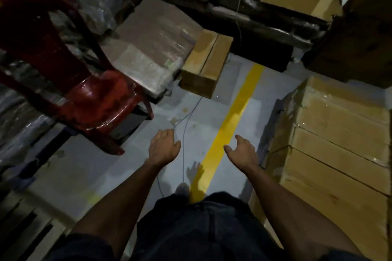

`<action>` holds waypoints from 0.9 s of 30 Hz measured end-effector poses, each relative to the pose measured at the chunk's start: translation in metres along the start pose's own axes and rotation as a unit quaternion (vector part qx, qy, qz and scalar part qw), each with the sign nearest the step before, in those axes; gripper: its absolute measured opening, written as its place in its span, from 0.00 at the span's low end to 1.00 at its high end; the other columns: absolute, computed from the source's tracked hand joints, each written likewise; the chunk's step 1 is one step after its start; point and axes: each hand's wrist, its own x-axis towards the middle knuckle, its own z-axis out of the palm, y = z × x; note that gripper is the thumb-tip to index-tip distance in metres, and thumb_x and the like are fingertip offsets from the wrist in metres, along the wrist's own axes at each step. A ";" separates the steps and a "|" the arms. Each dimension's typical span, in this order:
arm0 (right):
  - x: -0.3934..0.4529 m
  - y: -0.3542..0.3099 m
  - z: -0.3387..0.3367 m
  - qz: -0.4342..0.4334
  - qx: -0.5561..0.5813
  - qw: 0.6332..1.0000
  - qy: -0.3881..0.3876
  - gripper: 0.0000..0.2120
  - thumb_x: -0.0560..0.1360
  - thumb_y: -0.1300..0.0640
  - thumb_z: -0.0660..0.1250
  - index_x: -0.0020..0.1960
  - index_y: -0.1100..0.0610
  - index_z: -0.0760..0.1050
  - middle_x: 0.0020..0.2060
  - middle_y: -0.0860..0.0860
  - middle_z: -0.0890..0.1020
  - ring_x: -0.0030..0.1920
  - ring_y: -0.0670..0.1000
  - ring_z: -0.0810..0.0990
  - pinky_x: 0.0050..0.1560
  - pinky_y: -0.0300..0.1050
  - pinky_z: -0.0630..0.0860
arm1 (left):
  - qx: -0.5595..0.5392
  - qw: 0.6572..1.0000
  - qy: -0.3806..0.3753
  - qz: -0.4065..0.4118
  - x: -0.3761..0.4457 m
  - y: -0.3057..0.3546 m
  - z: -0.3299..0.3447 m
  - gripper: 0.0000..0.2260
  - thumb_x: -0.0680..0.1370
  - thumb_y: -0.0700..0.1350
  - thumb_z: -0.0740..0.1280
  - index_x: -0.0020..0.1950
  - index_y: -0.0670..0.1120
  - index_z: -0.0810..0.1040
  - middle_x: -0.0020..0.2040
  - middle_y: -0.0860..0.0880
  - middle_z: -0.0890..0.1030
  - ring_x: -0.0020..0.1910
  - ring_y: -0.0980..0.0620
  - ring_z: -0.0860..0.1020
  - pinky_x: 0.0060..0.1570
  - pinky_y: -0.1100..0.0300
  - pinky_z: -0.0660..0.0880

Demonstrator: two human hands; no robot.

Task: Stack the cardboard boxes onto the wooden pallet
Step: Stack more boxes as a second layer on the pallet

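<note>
Small cardboard box (pixel 206 63) dead ahead beyond yellow floor line (pixel 231 116) — left hand (pixel 163 144), right hand (pixel 241 150) both empty, fingers loosely spread, equally near.

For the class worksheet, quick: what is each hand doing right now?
Left hand: open, fingers loosely curled, holding nothing.
Right hand: open, fingers relaxed, holding nothing.

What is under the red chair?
Under the red chair you can see grey floor and a dark shadowy patch between its legs. The seat covers the rest, so anything farther under cannot be seen.
</note>
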 end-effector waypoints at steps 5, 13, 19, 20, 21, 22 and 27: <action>0.061 -0.048 -0.023 0.028 0.019 0.999 0.023 0.33 0.81 0.42 0.62 0.80 0.56 0.58 0.76 0.57 0.65 0.75 0.62 0.63 0.70 0.56 0.65 | 0.039 0.999 -0.021 0.029 0.087 0.005 -0.040 0.25 0.81 0.52 0.60 0.75 0.41 0.65 0.71 0.41 0.70 0.72 0.41 0.65 0.69 0.50 0.62; 0.205 -0.082 -0.059 0.067 0.040 0.997 0.008 0.33 0.81 0.42 0.62 0.80 0.55 0.58 0.76 0.58 0.66 0.74 0.62 0.64 0.69 0.56 0.66 | 0.080 0.994 -0.049 0.054 0.238 0.025 -0.082 0.28 0.80 0.56 0.56 0.73 0.40 0.67 0.70 0.39 0.72 0.70 0.41 0.68 0.67 0.52 0.64; 0.326 -0.118 -0.116 0.068 0.039 0.997 -0.005 0.33 0.81 0.41 0.62 0.80 0.55 0.58 0.76 0.57 0.66 0.74 0.62 0.64 0.69 0.57 0.66 | 0.046 0.998 -0.045 0.028 0.366 0.050 -0.134 0.28 0.76 0.57 0.55 0.69 0.39 0.70 0.65 0.38 0.75 0.64 0.39 0.71 0.62 0.51 0.68; 0.344 -0.126 -0.128 0.067 0.039 0.997 -0.002 0.33 0.80 0.41 0.62 0.80 0.54 0.59 0.75 0.57 0.66 0.74 0.62 0.64 0.69 0.56 0.66 | 0.037 0.998 -0.044 0.024 0.385 0.056 -0.145 0.30 0.75 0.57 0.54 0.70 0.39 0.69 0.65 0.37 0.75 0.65 0.39 0.71 0.62 0.50 0.68; 0.358 -0.132 -0.138 0.068 0.038 0.997 0.003 0.33 0.80 0.41 0.62 0.79 0.54 0.59 0.75 0.57 0.66 0.74 0.62 0.65 0.69 0.56 0.66 | 0.030 0.998 -0.045 0.023 0.400 0.061 -0.155 0.31 0.75 0.57 0.54 0.72 0.38 0.68 0.67 0.37 0.74 0.66 0.39 0.70 0.64 0.50 0.68; 0.374 -0.140 -0.148 0.071 0.041 0.997 0.010 0.33 0.80 0.41 0.63 0.79 0.54 0.59 0.75 0.57 0.67 0.73 0.62 0.65 0.69 0.56 0.66 | 0.026 0.998 -0.045 0.027 0.416 0.068 -0.165 0.32 0.75 0.57 0.55 0.73 0.38 0.67 0.68 0.37 0.73 0.67 0.39 0.69 0.65 0.50 0.67; 0.441 -0.171 -0.176 0.089 0.046 0.995 0.020 0.33 0.79 0.42 0.63 0.79 0.53 0.59 0.75 0.56 0.67 0.74 0.61 0.65 0.69 0.55 0.66 | 0.009 0.999 -0.035 0.032 0.498 0.080 -0.190 0.34 0.74 0.59 0.52 0.71 0.38 0.70 0.66 0.37 0.75 0.66 0.40 0.72 0.63 0.51 0.68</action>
